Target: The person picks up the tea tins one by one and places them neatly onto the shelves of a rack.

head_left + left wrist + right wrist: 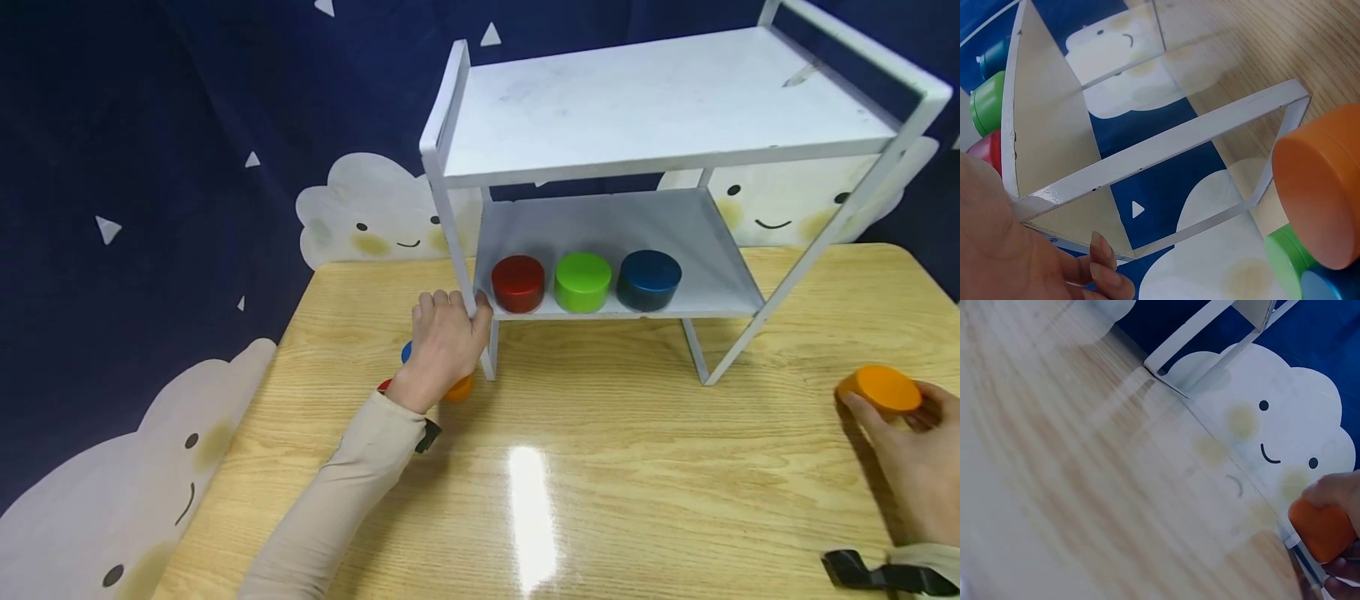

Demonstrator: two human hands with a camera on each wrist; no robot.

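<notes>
My left hand (pixel 442 337) grips the left post of a white two-tier shelf rack (pixel 480 242), at the lower shelf's corner, with the thumb on the post's right side. In the left wrist view its fingers (pixel 1107 275) curl by the frame. A red cylinder (pixel 518 283), a green cylinder (pixel 582 282) and a blue cylinder (pixel 648 281) stand in a row on the lower shelf. At far right, my right hand (pixel 918 450) holds an orange cylinder (pixel 887 389) by its sides, tilted, close over the table; thumb and fingers press it from opposite sides.
Partly hidden by the left forearm, another orange cylinder (pixel 459 389), a blue one (pixel 407 351) and a red one (pixel 385 386) stand on the wooden table (pixel 600 467). The left wrist view shows a green one (pixel 1286 256) there too. Behind hangs a dark blue cloud-patterned cloth (pixel 150 100).
</notes>
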